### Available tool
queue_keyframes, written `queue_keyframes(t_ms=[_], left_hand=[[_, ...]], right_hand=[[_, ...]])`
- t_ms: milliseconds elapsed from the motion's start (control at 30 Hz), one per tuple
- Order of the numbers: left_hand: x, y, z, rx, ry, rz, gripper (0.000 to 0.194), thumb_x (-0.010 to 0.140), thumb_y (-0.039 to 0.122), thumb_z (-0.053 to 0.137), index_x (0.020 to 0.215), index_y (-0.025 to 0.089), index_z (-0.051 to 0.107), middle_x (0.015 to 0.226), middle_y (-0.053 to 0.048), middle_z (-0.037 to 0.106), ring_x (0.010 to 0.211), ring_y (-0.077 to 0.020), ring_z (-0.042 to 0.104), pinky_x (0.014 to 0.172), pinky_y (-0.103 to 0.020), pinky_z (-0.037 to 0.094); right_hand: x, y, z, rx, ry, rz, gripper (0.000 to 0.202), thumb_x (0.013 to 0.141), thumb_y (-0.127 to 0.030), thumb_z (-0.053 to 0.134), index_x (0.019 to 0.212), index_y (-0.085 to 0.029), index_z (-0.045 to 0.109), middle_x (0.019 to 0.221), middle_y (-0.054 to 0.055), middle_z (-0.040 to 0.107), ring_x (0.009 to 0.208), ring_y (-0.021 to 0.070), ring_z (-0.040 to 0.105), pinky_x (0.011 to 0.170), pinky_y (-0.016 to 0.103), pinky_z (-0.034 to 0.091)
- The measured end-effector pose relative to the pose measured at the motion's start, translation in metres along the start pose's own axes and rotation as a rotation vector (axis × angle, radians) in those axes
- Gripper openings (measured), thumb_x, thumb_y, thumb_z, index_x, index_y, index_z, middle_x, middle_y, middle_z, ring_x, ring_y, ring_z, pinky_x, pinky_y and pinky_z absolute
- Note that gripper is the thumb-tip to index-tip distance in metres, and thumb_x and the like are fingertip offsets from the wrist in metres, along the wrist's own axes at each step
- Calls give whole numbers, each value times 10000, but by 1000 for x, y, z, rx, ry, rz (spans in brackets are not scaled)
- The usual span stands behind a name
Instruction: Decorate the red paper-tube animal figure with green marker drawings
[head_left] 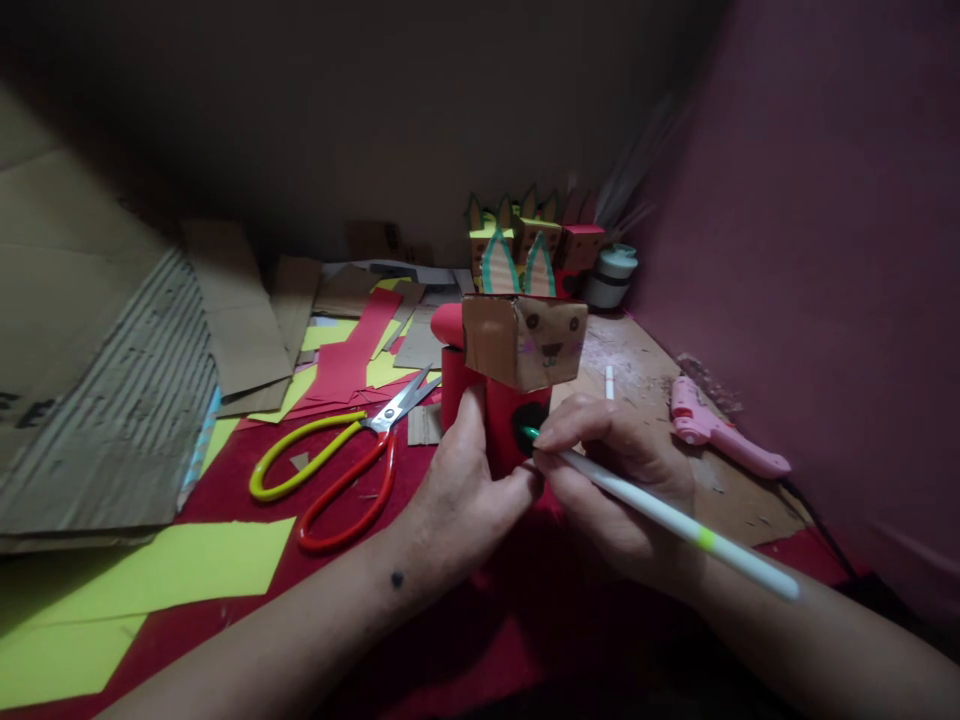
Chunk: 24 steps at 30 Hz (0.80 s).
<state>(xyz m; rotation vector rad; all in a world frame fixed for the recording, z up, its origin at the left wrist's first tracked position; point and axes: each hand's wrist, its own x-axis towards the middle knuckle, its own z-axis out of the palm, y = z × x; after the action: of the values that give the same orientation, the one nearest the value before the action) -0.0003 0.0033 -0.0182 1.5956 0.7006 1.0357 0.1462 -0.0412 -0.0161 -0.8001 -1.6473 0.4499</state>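
Observation:
My left hand is wrapped round a cardboard animal figure, gripping its red paper body. The figure has a box-shaped brown head with a drawn face and two upright ears edged in green. Between the thumb and fingers of my right hand is a white marker pen with a yellow-green band. Its green tip meets a dark oval patch on the front of the red body. The pen's cap appears to stand on the table behind my right hand.
Scissors with yellow and red handles lie left of the figure. A pink glue gun rests at the right by the wall. Similar figures and a lidded jar stand behind. Cardboard and yellow paper cover the left side.

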Motion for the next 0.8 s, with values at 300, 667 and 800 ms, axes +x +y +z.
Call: queue_keyframes(t_ms=[300,667,800], left_hand=[[1,1,0,22,6,-5,409,775,145,686,1129,146,482,1069,-97,665,981,-232,658,905,-395,540],[0,0,-1,15,6,3,398,764,146,675,1115,135,489,1044,-101,662,957,-235,656,883,-400,545],[1,3,-1,42,-3,15,405,769,149,663,1134,122,489,1050,-106,662,960,-235,661,912,-405,545]], right_hand=[[0,1,-1,7,3,-21,253,860,-15,593,977,-236,633,817,-15,601,704,136,575,644,292,480],[1,-2,-1,23,-13,3,249,857,-19,578,949,-243,633,801,-11,586,694,149,563,635,313,459],[0,-1,-2,20,-19,6,239,850,-8,580,930,-229,628,794,-16,592,696,134,560,637,298,446]])
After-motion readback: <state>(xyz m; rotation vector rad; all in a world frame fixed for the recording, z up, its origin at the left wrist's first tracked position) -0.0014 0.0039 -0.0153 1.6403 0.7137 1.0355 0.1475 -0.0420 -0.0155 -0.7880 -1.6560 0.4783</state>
